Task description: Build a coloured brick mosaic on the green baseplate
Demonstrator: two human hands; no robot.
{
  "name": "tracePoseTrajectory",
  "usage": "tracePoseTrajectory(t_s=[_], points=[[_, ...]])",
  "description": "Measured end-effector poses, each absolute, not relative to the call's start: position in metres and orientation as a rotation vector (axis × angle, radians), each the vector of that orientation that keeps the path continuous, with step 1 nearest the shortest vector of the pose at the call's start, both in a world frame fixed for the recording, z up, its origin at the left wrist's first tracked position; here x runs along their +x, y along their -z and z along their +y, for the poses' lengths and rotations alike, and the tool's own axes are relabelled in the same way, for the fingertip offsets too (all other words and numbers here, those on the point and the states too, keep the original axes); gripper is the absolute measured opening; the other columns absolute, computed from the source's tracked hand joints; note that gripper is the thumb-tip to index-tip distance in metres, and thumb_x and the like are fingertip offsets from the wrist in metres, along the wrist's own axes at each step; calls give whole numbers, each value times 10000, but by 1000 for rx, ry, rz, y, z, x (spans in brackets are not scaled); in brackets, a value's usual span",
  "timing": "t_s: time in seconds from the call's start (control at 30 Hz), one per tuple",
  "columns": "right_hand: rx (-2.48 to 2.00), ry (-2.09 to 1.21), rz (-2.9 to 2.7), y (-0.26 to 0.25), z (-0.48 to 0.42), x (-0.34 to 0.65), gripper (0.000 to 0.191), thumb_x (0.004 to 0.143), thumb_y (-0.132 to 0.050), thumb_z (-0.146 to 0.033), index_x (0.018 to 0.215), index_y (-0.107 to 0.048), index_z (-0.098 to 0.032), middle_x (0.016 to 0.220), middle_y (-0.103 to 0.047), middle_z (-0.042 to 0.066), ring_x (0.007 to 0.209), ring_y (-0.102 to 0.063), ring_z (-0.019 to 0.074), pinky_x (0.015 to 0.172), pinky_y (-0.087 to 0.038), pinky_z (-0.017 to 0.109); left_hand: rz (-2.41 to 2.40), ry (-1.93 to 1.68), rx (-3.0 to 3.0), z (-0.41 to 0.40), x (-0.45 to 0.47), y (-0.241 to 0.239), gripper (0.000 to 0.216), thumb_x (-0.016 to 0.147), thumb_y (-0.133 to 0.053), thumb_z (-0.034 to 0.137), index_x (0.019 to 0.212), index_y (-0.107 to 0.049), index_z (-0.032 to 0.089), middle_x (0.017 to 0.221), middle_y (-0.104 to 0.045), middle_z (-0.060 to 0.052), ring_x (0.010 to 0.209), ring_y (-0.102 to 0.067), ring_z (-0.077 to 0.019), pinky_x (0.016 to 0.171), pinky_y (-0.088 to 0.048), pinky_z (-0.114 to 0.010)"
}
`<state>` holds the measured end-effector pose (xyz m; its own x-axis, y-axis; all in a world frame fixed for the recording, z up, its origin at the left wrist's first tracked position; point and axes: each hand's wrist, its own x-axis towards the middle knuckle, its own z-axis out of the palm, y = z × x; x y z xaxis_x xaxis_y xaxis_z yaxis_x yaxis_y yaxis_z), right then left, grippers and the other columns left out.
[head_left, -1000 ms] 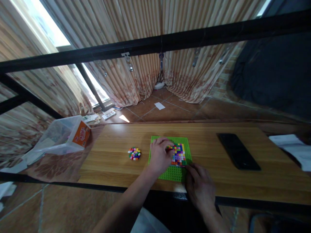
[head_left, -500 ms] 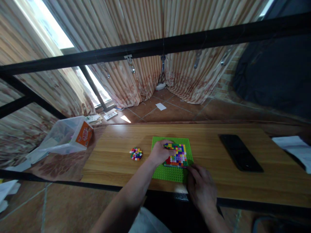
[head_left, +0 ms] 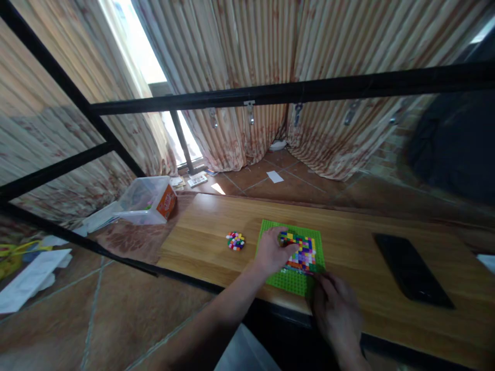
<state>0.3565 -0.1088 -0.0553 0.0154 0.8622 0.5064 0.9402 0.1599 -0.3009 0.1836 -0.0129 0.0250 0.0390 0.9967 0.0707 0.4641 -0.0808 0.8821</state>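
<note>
A square panel of small multicoloured toy building bricks [head_left: 303, 253] sits over the green studded baseplate [head_left: 294, 284]. My left hand [head_left: 271, 251] reaches across the panel's left part, thumb on its top and fingers curled at the far left edge, gripping it. At the near right corner, the curled fingers of my right hand [head_left: 337, 304] close on the panel's edge; the thumb is mostly hidden. Left of the baseplate lies a small pile of loose coloured bricks [head_left: 235, 241].
A black phone [head_left: 412, 270] lies at the right of the wooden table [head_left: 204, 234]. On the floor to the left stands a clear plastic bin [head_left: 141, 206] with an orange label. A black metal rail [head_left: 320, 88] crosses in front of the curtains [head_left: 240, 56].
The view has swung left, so everything on the table appears farther right. Both hands keep nearly the same place on the brick panel.
</note>
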Motion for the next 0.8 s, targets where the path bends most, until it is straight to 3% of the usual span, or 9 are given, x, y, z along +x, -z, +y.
tracePoseTrajectory(t_s=[0.13, 0.37, 0.63, 0.8], points=[[-1705, 199, -1861, 57, -108, 358, 353, 921, -371, -335, 1029, -666, -174, 1068, -633, 98, 938, -579, 246, 797, -500, 385, 1558, -1177, 1770, -39, 157, -16, 369, 775, -677, 230, 1135, -609, 182, 1128, -652, -87, 1095, -589, -225, 991, -457, -413], [-1698, 228, -1857, 57, -108, 357, 358, 913, -369, -333, 1029, -671, -180, 1087, -629, 98, 950, -577, 252, 807, -494, 386, 1985, -1158, 1736, -38, 60, 10, 271, 824, -525, 84, 1053, -634, 180, 1028, -676, -76, 998, -620, -202, 919, -490, -386], [-1690, 248, -1870, 57, -108, 358, 355, 915, -368, -335, 1012, -670, -175, 1051, -629, 94, 908, -579, 241, 776, -495, 374, 2065, -777, 2034, -16, 36, 8, 173, 840, -529, 110, 842, -680, 194, 894, -670, -60, 914, -606, -203, 861, -472, -331], [-1678, 265, -1861, 56, -108, 357, 347, 919, -378, -325, 1019, -669, -166, 1048, -629, 96, 926, -577, 241, 814, -491, 378, 2050, -840, 2032, -19, 37, 9, 153, 838, -526, 138, 761, -650, 185, 836, -652, -52, 836, -593, -182, 807, -455, -305]])
